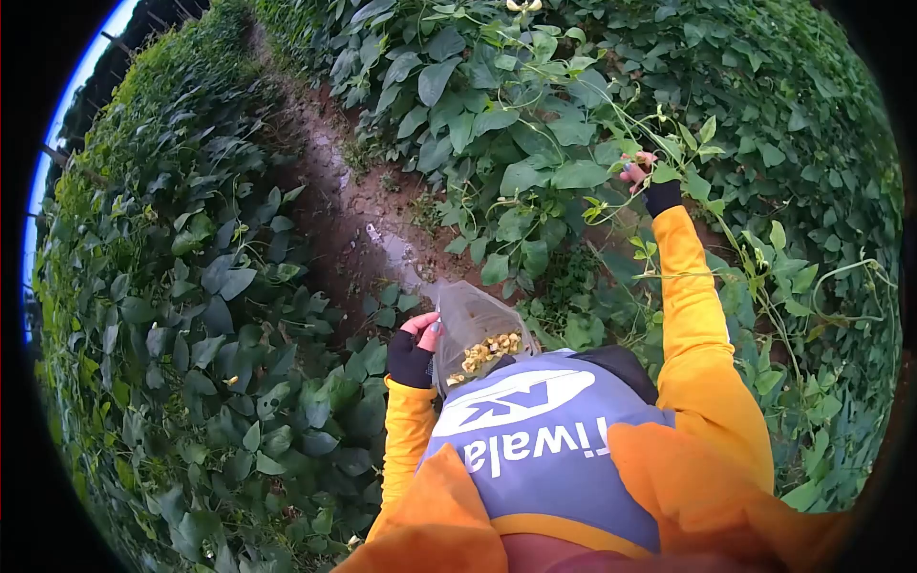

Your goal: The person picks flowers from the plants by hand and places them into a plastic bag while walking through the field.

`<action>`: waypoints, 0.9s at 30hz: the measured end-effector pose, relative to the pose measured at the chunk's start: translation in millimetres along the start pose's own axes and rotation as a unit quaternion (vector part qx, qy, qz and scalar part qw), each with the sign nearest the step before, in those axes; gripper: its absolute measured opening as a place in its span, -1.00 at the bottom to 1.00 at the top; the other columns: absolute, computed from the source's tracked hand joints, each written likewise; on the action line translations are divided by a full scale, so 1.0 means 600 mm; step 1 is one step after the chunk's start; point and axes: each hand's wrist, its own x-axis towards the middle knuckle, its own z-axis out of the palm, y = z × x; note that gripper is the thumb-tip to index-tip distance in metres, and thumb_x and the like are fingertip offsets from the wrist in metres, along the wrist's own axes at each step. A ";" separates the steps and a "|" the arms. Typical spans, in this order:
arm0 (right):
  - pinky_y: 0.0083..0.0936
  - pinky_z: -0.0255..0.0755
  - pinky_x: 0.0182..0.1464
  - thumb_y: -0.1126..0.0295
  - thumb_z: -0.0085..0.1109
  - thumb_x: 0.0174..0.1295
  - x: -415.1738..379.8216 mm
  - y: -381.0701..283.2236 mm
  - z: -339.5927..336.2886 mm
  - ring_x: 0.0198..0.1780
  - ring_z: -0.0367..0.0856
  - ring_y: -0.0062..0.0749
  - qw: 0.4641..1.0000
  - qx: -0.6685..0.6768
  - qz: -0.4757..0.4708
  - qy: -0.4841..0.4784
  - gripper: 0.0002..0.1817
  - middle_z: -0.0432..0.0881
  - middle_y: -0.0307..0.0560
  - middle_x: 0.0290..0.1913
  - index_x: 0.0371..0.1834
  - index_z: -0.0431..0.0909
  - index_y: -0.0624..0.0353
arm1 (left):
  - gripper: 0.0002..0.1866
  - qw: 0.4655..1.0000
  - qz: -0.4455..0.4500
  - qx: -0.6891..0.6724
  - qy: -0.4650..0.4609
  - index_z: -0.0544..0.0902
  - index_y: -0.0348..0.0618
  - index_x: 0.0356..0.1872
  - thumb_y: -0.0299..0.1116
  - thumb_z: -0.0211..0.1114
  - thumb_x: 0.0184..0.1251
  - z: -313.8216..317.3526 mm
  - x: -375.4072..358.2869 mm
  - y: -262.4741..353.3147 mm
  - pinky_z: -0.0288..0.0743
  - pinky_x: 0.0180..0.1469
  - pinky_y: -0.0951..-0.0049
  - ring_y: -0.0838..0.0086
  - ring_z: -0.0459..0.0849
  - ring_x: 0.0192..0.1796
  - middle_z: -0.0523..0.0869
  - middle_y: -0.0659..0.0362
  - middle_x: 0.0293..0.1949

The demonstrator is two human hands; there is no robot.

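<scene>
My left hand (420,336) is closed on the rim of a translucent mesh bag (473,320) in front of my chest. Pale yellow flowers or buds (490,353) lie in the bag's lower part, close to my shirt. My right hand (637,170) reaches out to the upper right among thin vines (669,143). Its fingers are bent together at a stem and leaves, which partly cover them; what they grip, if anything, is too small to make out. Black cuffs cover both wrists below orange sleeves.
Dense leafy rows (191,286) rise on the left and right. Between them runs a muddy path (334,181) with wet patches. Loose vines (764,286) hang beside my right arm. A pale flower (523,6) shows at the top edge.
</scene>
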 end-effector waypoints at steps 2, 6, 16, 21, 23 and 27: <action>-0.71 0.41 -0.46 0.36 0.20 0.24 -0.001 0.017 -0.007 -0.37 0.58 -0.59 0.999 -0.042 -0.026 -0.007 -0.71 0.61 -0.20 -0.22 0.00 0.49 0.18 | -0.81 1.000 0.010 0.001 0.002 0.61 -0.29 -0.10 -0.46 0.21 0.30 0.012 0.021 0.000 0.47 -0.08 0.59 0.57 0.63 -0.20 0.67 0.22 -0.29; -0.66 0.34 -0.39 0.38 0.23 0.22 -0.039 0.001 -0.013 -0.43 0.44 -0.71 0.992 -0.103 -0.072 -0.007 -0.71 0.58 -0.32 -0.32 -0.01 0.55 0.20 | -0.80 1.000 -0.022 0.001 -0.005 0.60 -0.31 -0.10 -0.46 0.21 0.31 0.016 0.047 -0.005 0.49 -0.06 0.56 0.53 0.66 -0.18 0.67 0.19 -0.22; -0.74 0.40 -0.52 0.37 0.24 0.19 -0.218 -0.060 0.066 -0.54 0.54 -0.65 0.990 0.004 0.133 -0.055 -0.79 0.63 -0.17 -0.39 -0.20 0.52 0.25 | -0.77 0.999 -0.010 -0.028 -0.030 0.57 -0.30 -0.06 -0.44 0.24 0.30 0.004 0.184 0.003 0.47 -0.04 0.55 0.55 0.63 -0.18 0.67 0.19 -0.24; -0.72 0.40 -0.48 0.36 0.24 0.19 -0.266 -0.116 0.212 -0.45 0.56 -0.67 0.964 0.087 0.161 -0.191 -0.82 0.62 -0.22 -0.40 -0.24 0.55 0.22 | -0.78 0.995 -0.010 -0.017 -0.095 0.58 -0.30 -0.08 -0.43 0.24 0.29 -0.024 0.265 0.008 0.47 -0.03 0.55 0.56 0.62 -0.17 0.67 0.21 -0.22; -0.64 0.44 -0.30 0.40 0.22 0.19 -0.268 -0.144 0.276 -0.28 0.57 -0.61 0.963 0.118 0.053 -0.236 -0.84 0.61 -0.19 -0.23 -0.22 0.56 0.23 | -0.74 0.991 0.026 0.053 -0.124 0.59 -0.28 -0.05 -0.38 0.25 0.30 -0.051 0.319 -0.011 0.44 -0.07 0.57 0.59 0.58 -0.19 0.67 0.23 -0.22; -0.47 0.49 -0.12 0.42 0.20 0.17 -0.257 -0.180 0.398 -0.12 0.60 -0.29 0.938 -0.114 -0.153 -0.289 -0.80 0.60 0.01 -0.06 -0.17 0.58 0.27 | -0.70 0.976 -0.116 0.009 -0.184 0.60 -0.20 0.03 -0.37 0.21 0.30 -0.062 0.429 -0.053 0.45 -0.23 0.56 0.60 0.55 -0.31 0.64 0.27 -0.30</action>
